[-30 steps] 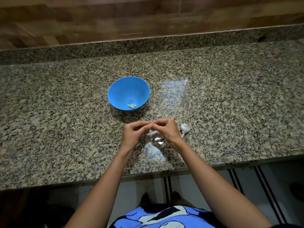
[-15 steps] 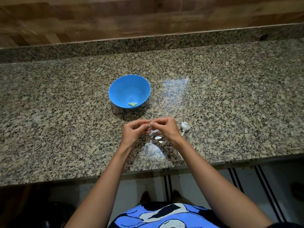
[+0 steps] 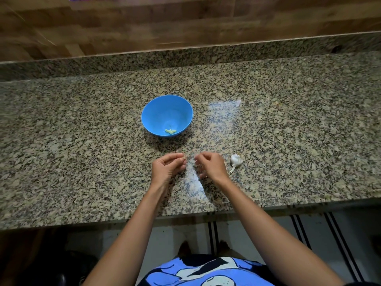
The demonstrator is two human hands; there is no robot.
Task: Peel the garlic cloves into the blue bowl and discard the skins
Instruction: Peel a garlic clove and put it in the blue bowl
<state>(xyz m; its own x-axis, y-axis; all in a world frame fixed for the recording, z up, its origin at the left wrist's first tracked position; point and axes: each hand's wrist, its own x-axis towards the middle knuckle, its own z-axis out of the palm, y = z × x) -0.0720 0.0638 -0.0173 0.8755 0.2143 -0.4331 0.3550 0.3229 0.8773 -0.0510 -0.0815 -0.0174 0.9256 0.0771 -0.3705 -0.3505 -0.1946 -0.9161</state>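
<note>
Granite counter [image 3: 82,162] holds blue bowl [image 3: 156,112] (few peeled garlic cloves [image 3: 170,131] inside).

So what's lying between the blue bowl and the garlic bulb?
Only bare granite countertop separates the blue bowl and the garlic bulb in the head view; the right hand sits just nearer the person.

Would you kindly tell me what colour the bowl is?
The bowl is plain blue, clearest in the head view.
</note>
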